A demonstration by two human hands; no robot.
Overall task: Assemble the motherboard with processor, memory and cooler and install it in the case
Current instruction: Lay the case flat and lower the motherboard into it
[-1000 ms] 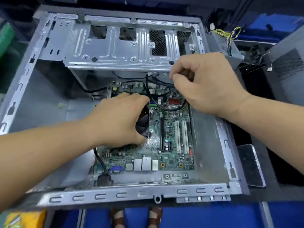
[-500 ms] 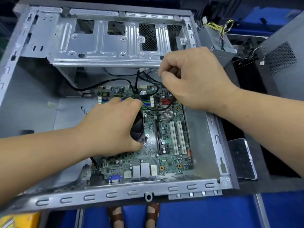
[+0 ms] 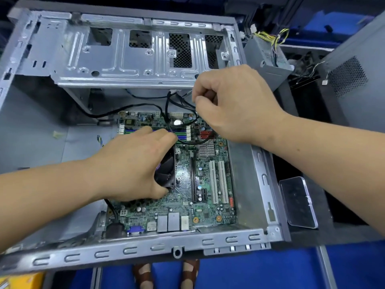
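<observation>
Motherboard (image 3: 187,184) beneath both hands

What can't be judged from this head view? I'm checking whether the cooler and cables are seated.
- Cooler: the left hand covers most of it, so its mounting is hidden.
- Black cables: their ends vanish inside the right hand.
- Motherboard far edge: under the drive cage, partly hidden.
</observation>
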